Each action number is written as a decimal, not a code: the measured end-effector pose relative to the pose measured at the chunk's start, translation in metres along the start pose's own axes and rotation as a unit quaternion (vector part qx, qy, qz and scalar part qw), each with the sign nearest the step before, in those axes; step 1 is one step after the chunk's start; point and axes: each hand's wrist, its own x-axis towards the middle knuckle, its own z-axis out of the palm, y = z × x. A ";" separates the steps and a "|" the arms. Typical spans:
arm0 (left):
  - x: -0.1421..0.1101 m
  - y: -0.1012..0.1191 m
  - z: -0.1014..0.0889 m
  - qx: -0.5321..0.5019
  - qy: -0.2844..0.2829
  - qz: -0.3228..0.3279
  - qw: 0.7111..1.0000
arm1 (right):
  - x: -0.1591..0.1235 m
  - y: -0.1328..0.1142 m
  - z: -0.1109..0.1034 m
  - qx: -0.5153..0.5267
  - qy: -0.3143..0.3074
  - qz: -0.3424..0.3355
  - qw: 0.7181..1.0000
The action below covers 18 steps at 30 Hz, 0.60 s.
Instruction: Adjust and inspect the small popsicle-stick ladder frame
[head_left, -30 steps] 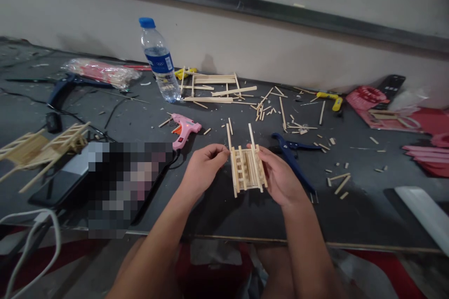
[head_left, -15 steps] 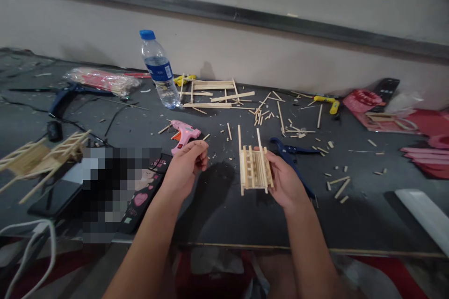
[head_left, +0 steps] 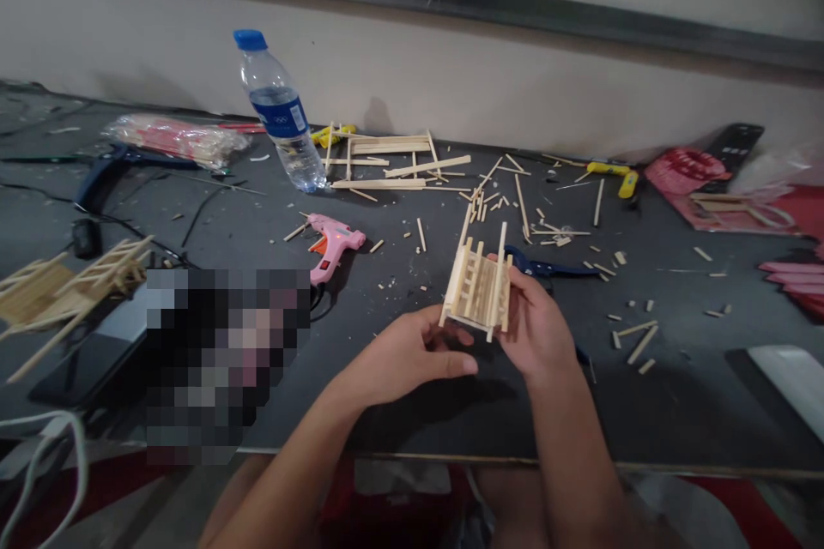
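Note:
A small model built of thin wooden sticks (head_left: 480, 287) is held up over the table, with two longer sticks rising from its far end. Its right side is gripped by my right hand (head_left: 541, 322), whose fingers partly go behind it. Close to the lower left corner is my left hand (head_left: 412, 356), its thumb stretched out apart from the fingers; whether the fingertips touch the sticks I cannot tell. A pink glue gun (head_left: 335, 244) lies to the left of the model. Behind my right hand is a dark blue tool (head_left: 547, 266), partly hidden.
A water bottle (head_left: 280, 116) stands at the back beside a stick frame (head_left: 392, 146). Loose sticks and offcuts (head_left: 521, 197) litter the table. Another stick model (head_left: 77, 287) and a dark blue saw-like tool (head_left: 103, 171) lie left. A yellow-handled tool (head_left: 614, 174) lies back right.
My left hand has moved right and down from beside the glue gun to the model, and its fingers have opened. The model has tilted and shifted slightly right in my right hand.

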 end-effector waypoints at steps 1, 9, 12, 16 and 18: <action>0.003 -0.001 0.003 -0.027 0.017 -0.006 0.999 | 0.000 0.000 0.000 -0.003 -0.006 -0.006 1.000; 0.018 -0.007 0.012 -0.145 0.210 -0.031 0.966 | 0.005 0.001 0.003 -0.027 -0.009 -0.087 0.996; 0.017 -0.006 0.010 -0.137 0.221 -0.020 0.965 | 0.009 0.001 0.001 -0.007 0.003 -0.101 0.995; 0.014 -0.005 0.006 -0.148 0.256 0.006 0.955 | 0.013 0.001 -0.001 0.005 -0.003 -0.102 0.995; 0.012 -0.005 0.003 -0.160 0.281 0.022 0.946 | 0.015 0.001 -0.003 0.008 -0.009 -0.099 0.995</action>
